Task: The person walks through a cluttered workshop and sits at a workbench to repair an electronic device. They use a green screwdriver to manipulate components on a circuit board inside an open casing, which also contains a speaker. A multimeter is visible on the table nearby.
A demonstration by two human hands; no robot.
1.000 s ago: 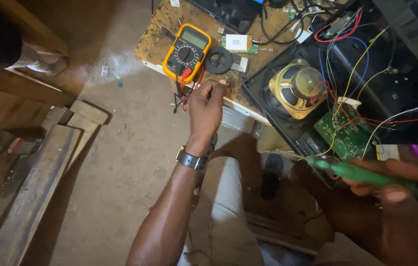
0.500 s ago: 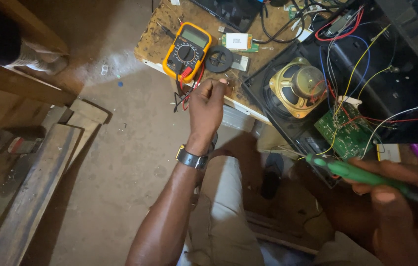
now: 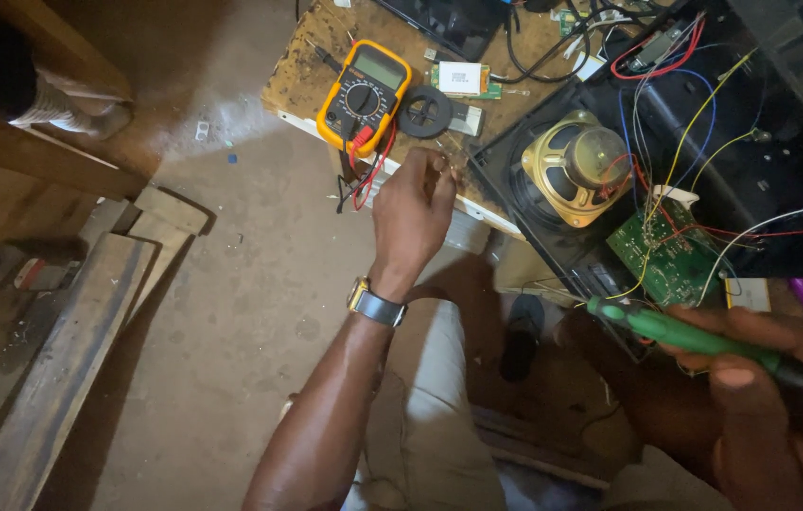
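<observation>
The left hand (image 3: 413, 210) reaches to the worn wooden surface (image 3: 312, 71), fingertips pinched narrow on something too small to tell, just beside the yellow multimeter (image 3: 364, 96) and its red and black leads (image 3: 364, 170). The right hand (image 3: 770, 397) grips a green-handled soldering iron (image 3: 695, 339), long axis pointing left, tip just below the green circuit board (image 3: 664, 254).

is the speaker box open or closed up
Open: the black speaker box lies with its insides bare, showing the gold speaker, green circuit board and loose wires.
</observation>
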